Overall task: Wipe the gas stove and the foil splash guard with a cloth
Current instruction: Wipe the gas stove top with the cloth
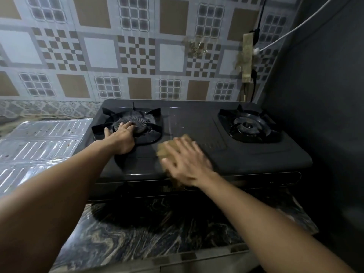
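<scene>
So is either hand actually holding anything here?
The right hand presses flat on a brownish cloth on the stove top; no curled grip shows. The left hand rests on the left burner grate, holding nothing.

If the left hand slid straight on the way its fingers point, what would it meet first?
The left hand already rests on the left burner's pan support, fingers pointing up and right over the burner head. Going on, it would probably reach the support's far prongs, then the tiled wall; depth is unclear.

A marbled countertop meets a patterned tiled wall.
</scene>
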Tool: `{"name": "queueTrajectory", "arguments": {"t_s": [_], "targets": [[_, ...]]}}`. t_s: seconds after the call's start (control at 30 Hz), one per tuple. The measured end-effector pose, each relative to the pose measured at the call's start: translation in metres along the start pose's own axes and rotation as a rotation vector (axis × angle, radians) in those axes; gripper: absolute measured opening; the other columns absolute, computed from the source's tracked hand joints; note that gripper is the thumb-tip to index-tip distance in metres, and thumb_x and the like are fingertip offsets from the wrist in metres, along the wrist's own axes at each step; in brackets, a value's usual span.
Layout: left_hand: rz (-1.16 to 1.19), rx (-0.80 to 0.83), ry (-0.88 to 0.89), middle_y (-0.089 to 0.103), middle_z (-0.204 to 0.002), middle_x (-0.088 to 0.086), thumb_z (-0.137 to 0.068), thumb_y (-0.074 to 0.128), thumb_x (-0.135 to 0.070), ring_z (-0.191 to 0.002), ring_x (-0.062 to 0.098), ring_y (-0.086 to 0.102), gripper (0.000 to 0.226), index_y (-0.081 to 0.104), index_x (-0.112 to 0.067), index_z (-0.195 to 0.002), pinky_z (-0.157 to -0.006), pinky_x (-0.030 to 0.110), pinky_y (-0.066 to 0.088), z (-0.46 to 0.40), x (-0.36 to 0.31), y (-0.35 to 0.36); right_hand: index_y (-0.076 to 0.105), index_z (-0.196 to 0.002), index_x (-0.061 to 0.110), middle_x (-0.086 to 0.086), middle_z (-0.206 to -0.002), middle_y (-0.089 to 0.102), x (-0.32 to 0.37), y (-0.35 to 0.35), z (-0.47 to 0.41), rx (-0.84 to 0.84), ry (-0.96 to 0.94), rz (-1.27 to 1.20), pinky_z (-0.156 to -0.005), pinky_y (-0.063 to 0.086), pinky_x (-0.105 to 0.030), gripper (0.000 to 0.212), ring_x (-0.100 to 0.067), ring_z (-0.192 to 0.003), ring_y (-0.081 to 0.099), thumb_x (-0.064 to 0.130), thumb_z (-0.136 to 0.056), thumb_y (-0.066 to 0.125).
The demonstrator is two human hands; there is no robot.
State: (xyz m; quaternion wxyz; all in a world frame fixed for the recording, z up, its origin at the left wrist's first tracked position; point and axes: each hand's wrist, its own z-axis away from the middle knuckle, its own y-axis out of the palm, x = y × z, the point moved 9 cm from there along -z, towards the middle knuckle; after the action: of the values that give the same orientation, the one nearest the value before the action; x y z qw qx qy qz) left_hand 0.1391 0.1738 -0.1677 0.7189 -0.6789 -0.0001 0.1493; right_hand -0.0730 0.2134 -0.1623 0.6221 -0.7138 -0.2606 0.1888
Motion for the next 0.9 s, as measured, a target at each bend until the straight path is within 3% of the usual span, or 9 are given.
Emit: {"name": "queueTrajectory", "arguments": {"t_s": [0.07, 0.2, 0.3, 0.4, 0.47, 0.53, 0.67, 0.9], "targets": [[-0.022, 0.004, -0.009, 0.004, -0.163, -0.004, -0.092, 0.039, -0.009, -0.150, 0.020, 0.001, 0.066, 0.018, -0.018, -0.154, -0.113, 0.065, 0.000, 0.000, 0.001, -0.001, 0.024, -0.152, 0.028, -0.006, -0.161, 0.020, 0.012, 0.003, -0.003, 0.006, -0.023, -0.003, -0.120, 0.009, -0.047, 0.062, -0.023, -0.149, 0.013, 0.056, -0.097, 0.024], [-0.075, 0.042, -0.032, -0.003, -0.164, -0.003, -0.092, 0.040, -0.011, -0.150, 0.021, -0.003, 0.069, 0.012, -0.016, -0.155, -0.114, 0.064, 0.000, 0.000, -0.004, -0.001, 0.030, -0.151, 0.028, -0.001, -0.159, 0.027, -0.034, -0.003, 0.026, -0.060, 0.019, 0.002, -0.119, 0.016, -0.044, 0.061, -0.019, -0.148, 0.020, 0.054, -0.096, 0.021], [-0.069, 0.051, -0.032, -0.006, -0.163, -0.001, -0.093, 0.040, -0.012, -0.150, 0.021, -0.005, 0.069, 0.009, -0.014, -0.155, -0.114, 0.064, -0.002, 0.002, -0.007, 0.001, 0.045, -0.144, 0.023, -0.002, -0.150, 0.044, -0.124, -0.014, 0.068, -0.150, 0.220, 0.049, -0.113, 0.029, -0.043, 0.063, -0.022, -0.141, 0.037, 0.053, -0.094, 0.020], [-0.070, 0.052, -0.028, -0.006, -0.163, -0.001, -0.093, 0.040, -0.011, -0.150, 0.022, -0.006, 0.070, 0.008, -0.012, -0.155, -0.114, 0.063, -0.002, 0.004, -0.008, 0.001, 0.045, -0.144, 0.021, -0.002, -0.150, 0.045, -0.203, -0.020, 0.104, -0.164, 0.428, 0.053, -0.115, 0.025, -0.042, 0.068, -0.021, -0.142, 0.035, 0.053, -0.093, 0.015], [-0.064, 0.049, -0.024, -0.005, -0.164, -0.001, -0.092, 0.040, -0.010, -0.150, 0.022, -0.005, 0.070, 0.008, -0.012, -0.155, -0.114, 0.063, -0.002, 0.004, -0.008, -0.001, 0.050, -0.141, 0.019, -0.003, -0.146, 0.049, -0.212, -0.025, 0.108, -0.221, 0.487, 0.044, -0.115, 0.025, -0.043, 0.066, -0.023, -0.139, 0.039, 0.049, -0.093, 0.016], [-0.059, 0.041, -0.019, -0.004, -0.164, -0.001, -0.092, 0.041, -0.010, -0.150, 0.022, -0.004, 0.071, 0.009, -0.012, -0.155, -0.114, 0.064, -0.001, 0.004, -0.008, -0.001, 0.058, -0.134, 0.014, -0.006, -0.139, 0.057, -0.197, -0.028, 0.105, -0.306, 0.490, 0.037, -0.112, 0.029, -0.045, 0.062, -0.026, -0.133, 0.047, 0.043, -0.093, 0.021], [-0.053, 0.039, -0.025, -0.004, -0.164, -0.002, -0.091, 0.041, -0.008, -0.150, 0.021, -0.004, 0.071, 0.009, -0.013, -0.155, -0.114, 0.063, -0.001, 0.001, -0.005, 0.000, 0.064, -0.126, 0.013, -0.007, -0.131, 0.063, -0.119, -0.024, 0.081, -0.378, 0.309, 0.017, -0.107, 0.038, -0.044, 0.053, -0.029, -0.124, 0.055, 0.039, -0.094, 0.032], [-0.049, 0.047, 0.007, 0.004, -0.163, -0.005, -0.093, 0.038, -0.013, -0.150, 0.022, -0.005, 0.065, 0.016, -0.018, -0.154, -0.114, 0.063, -0.003, 0.005, -0.010, -0.002, 0.059, -0.128, 0.013, -0.012, -0.134, 0.059, 0.015, -0.006, 0.016, -0.238, 0.094, -0.008, -0.107, 0.036, -0.052, 0.059, -0.035, -0.125, 0.051, 0.047, -0.093, 0.028]]}}
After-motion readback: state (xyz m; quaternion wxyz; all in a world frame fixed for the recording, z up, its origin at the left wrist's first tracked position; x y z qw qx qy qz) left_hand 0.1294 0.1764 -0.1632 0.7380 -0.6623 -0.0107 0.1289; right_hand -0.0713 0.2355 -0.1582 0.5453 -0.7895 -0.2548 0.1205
